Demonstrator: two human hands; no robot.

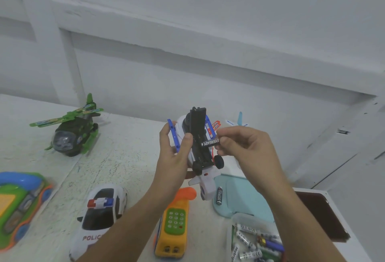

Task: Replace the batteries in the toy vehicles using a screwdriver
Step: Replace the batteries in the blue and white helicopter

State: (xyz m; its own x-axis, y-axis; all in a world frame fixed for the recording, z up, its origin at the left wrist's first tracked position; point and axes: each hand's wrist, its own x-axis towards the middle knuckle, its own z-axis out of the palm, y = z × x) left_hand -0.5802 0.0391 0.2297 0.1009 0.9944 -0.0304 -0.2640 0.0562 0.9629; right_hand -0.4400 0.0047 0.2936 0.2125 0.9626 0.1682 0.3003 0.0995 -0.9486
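1. I judge the step in hand to be the battery swap itself. The white and blue toy helicopter (pixel 198 130) is held above the tabletop (pixel 125 157), belly turned toward me, with its black underside exposed.
2. My left hand (pixel 175 157) grips the toy helicopter around its body, thumb pressed against the black underside and fingers curled behind the blue skid.
3. My right hand (pixel 243 147) pinches a black battery (pixel 210 143) between thumb and fingertips, one end touching the underside. I cannot tell whether the cell is going in or coming out.
4. The next move calls for lining the battery up lengthwise with the bay, checking polarity, and keeping the left grip steady so the toy does not twist.
5. A second battery (pixel 219 195) lies on the blue lid (pixel 245 195) just below the toy. The box of batteries (pixel 254 238) sits near my right forearm, and a blue-handled item in it may be the screwdriver, though I cannot be sure.
6. For room, the wall (pixel 208 84) stands close behind and the tabletop edge runs just to the right, beside a dark panel (pixel 320 216).
7. The police car (pixel 102 216) and toy phone (pixel 175 224) crowd under my left forearm, while the green helicopter (pixel 73 132) sits well apart at the far left. The freest path to set the toy down looks to be straight ahead.
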